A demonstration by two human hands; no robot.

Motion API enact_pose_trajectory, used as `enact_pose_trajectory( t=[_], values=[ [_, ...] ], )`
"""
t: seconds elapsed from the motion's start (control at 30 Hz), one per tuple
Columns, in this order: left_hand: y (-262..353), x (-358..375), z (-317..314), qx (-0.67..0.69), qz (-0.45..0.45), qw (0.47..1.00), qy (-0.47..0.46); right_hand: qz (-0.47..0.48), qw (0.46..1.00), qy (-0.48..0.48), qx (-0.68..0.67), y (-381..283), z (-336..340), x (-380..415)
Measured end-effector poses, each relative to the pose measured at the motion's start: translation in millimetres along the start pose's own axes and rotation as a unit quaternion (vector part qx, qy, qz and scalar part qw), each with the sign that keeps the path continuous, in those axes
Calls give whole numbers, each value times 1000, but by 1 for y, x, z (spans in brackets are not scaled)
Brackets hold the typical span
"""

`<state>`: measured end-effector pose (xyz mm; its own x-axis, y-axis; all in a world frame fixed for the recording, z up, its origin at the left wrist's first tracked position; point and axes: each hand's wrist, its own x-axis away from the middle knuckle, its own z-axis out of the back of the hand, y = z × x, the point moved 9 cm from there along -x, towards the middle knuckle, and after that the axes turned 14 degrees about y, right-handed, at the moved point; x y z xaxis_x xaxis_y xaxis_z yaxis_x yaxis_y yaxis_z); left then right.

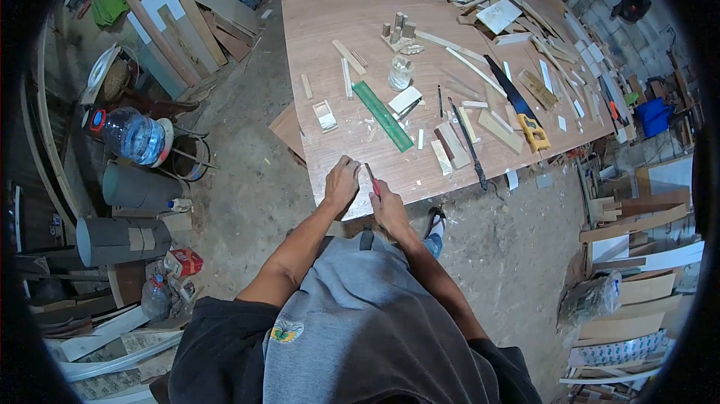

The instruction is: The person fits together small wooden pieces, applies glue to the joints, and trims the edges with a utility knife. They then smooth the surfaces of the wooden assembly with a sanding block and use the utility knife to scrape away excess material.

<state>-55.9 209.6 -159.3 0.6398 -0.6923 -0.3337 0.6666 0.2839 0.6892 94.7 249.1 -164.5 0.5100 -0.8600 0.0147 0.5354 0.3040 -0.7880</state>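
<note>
At the near edge of the wooden table (322, 36), my right hand (391, 213) is closed around a red-handled knife (376, 186), its thin blade angled up and to the left. Just left of the blade, my left hand (343, 181) rests at the tabletop with its fingers drawn together; whatever they pinch is too small or hidden to name. A green ruler (382, 116) lies beyond both hands. Small wood blocks (441, 156) sit to the right, and a little white frame-like piece (324, 115) is farther off on the left.
A handsaw with a yellow handle (534, 134) and a glass jar (401, 72) are on the table. Wood offcuts (499, 15) pile up at its far right. A large water bottle (131, 136) stands left; boards (637, 231) lean at right.
</note>
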Motion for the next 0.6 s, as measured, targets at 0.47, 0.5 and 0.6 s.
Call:
enact_pose_trajectory(
  t=[0.47, 0.5, 0.6],
  values=[
    [-66, 0, 23, 102, 195, 970, 102, 125, 983, 37, 132, -8, 34, -47],
    [-75, 1, 23, 136, 255, 953, 84, 143, 977, 20, 156, -7, 29, -52],
    [-87, 11, 18, 259, 425, 866, 38, 188, 963, 34, 192, -13, 25, -64]
  ],
)
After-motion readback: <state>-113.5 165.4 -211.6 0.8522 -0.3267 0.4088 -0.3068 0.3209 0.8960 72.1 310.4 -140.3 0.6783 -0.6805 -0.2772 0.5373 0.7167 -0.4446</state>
